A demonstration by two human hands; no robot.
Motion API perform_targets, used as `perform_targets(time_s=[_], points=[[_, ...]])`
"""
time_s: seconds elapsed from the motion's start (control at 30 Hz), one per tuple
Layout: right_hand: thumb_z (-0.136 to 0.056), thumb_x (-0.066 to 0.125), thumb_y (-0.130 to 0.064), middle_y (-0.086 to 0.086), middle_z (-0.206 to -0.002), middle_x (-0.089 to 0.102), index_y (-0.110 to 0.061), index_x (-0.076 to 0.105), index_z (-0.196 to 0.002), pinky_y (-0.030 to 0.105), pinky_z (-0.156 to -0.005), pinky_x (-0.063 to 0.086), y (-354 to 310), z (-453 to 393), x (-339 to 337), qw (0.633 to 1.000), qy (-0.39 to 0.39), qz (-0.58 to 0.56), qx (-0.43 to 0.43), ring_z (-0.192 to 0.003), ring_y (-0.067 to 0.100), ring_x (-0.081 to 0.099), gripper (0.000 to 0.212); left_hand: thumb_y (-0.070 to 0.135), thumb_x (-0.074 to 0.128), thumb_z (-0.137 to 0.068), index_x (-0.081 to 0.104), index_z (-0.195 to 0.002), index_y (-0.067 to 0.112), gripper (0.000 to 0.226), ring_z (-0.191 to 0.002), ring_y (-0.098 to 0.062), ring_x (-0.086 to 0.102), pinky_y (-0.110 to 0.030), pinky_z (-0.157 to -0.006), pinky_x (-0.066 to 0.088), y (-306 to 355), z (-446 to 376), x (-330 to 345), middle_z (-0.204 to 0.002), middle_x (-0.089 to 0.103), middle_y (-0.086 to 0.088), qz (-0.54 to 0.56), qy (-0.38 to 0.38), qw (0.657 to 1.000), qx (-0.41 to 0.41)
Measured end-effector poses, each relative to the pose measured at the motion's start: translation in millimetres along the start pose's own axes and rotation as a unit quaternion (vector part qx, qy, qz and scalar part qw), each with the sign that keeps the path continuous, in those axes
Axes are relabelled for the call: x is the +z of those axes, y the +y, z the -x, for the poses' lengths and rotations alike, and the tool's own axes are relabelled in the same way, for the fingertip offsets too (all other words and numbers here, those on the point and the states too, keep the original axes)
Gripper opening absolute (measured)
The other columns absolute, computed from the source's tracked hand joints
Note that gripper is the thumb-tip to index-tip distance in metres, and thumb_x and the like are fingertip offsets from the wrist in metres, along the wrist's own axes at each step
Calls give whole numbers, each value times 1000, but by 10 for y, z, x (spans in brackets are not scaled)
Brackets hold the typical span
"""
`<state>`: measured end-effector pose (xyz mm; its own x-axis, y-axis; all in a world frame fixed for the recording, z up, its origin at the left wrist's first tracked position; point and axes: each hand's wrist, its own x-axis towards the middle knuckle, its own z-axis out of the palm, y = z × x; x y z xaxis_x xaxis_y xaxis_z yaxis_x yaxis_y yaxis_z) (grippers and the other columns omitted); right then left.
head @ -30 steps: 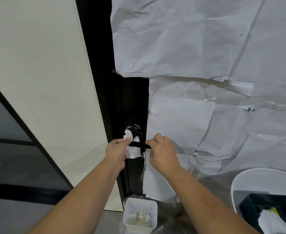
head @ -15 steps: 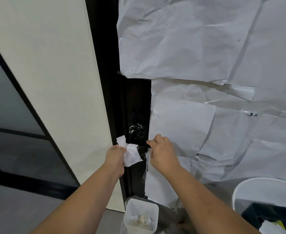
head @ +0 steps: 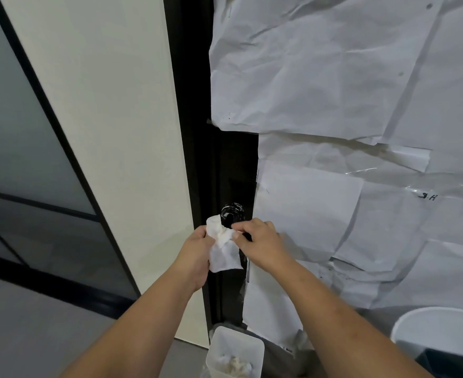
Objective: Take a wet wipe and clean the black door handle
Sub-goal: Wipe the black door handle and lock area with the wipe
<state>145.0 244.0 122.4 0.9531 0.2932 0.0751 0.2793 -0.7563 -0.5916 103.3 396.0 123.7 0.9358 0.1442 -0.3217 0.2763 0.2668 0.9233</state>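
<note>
Because the black door handle (head: 231,214) sits on the dark door edge just above and beyond both hands, the coming wipe turns on reaching up and slightly forward. Its round base shows above the knuckles; the lever seems to run sideways to the right, mostly hidden under the right hand (head: 260,241), so its long axis is judged horizontal. The right hand is nearer, its fingers curled over the lever and pinching the upper corner of the wet wipe (head: 222,246). The left hand (head: 197,249) grips the wipe's left edge, fingers closed on it, while the sheet hangs below the handle. Counted: one handle, one wipe in hand, two hands, one small white bin (head: 234,350) below with crumpled wipes inside.
</note>
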Motion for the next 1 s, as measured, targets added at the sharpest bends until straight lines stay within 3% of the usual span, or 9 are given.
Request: perform_targets(time_s=[0.1, 0.17, 0.3, 0.47, 0.57, 0.73, 0.83, 0.93, 1.0], points=[[-91, 52, -38, -13, -103, 57, -37, 61, -92, 41, -96, 38, -76, -49, 58, 1000, 20, 16, 11, -109, 14, 44, 9, 7, 52, -96, 61, -107, 11, 15, -78, -21, 71, -32, -67, 58, 9, -93, -68, -93, 74, -10, -21, -9, 1000, 4], [-90, 54, -31, -11, -93, 60, -35, 58, -83, 39, -89, 45, -91, -73, 75, 998, 47, -7, 34, -100, 15, 51, 9, 9, 54, -97, 61, -110, 11, 15, -87, -25, 71, -36, -74, 57, -3, -154, -127, -102, 73, -13, -41, -10, 999, 8], [-93, 52, -23, -3, -79, 63, -25, 58, -85, 28, -66, 49, -166, -78, 71, 978, 85, -149, 120, -77, 18, 61, 11, -1, 64, -88, 63, -110, 8, 24, -88, -29, 68, -42, -77, 56, 12, -281, -302, -100, 70, -20, -76, -31, 997, 9], [-97, 49, -19, 3, -87, 62, -25, 55, -90, 33, -68, 51, -323, -119, 74, 936, 157, -261, 176, -80, 19, 60, 11, -3, 73, -81, 66, -102, 10, 26, -81, -22, 70, -30, -66, 56, 137, -446, -394, -91, 73, -11, -97, -46, 994, 36], [-93, 48, -8, 0, -98, 60, -31, 58, -95, 37, -71, 56, -446, -144, 80, 916, 172, -306, 194, -88, 21, 61, 25, 0, 69, -84, 68, -100, 13, 21, -79, -19, 70, -26, -61, 54, 200, -522, -364, -90, 74, -8, -100, -47, 992, 53], [-87, 60, -18, -3, -94, 62, -28, 57, -94, 28, -65, 53, -585, -76, 196, 938, 114, -268, 187, -84, 16, 60, 13, -4, 65, -82, 69, -103, 12, 26, -87, -28, 72, -41, -76, 61, 244, -567, -358, -94, 75, -10, -68, -72, 994, 45], [-85, 62, -16, 1, -89, 62, -24, 55, -90, 29, -65, 50, -589, -88, 254, 939, 123, -261, 190, -74, 15, 57, 11, -5, 62, -82, 69, -102, 15, 29, -88, -28, 72, -36, -73, 61, 241, -573, -350, -93, 75, -10, -70, -83, 992, 59], [-84, 57, -6, 5, -87, 60, -23, 56, -85, 38, -71, 55, -558, -129, 170, 927, 156, -285, 187, -77, 18, 57, 17, 6, 66, -86, 69, -101, 20, 21, -89, -19, 71, -31, -76, 60, 256, -577, -314, -92, 74, 0, -108, -41, 986, 123], [-84, 54, -5, 0, -86, 59, -27, 58, -82, 38, -72, 56, -490, -191, 82, 928, 193, -275, 161, -77, 18, 58, 22, 16, 65, -90, 66, -106, 22, 17, -90, -8, 66, -26, -83, 56, 324, -569, -304, -95, 69, 8, -182, 37, 959, 216]])
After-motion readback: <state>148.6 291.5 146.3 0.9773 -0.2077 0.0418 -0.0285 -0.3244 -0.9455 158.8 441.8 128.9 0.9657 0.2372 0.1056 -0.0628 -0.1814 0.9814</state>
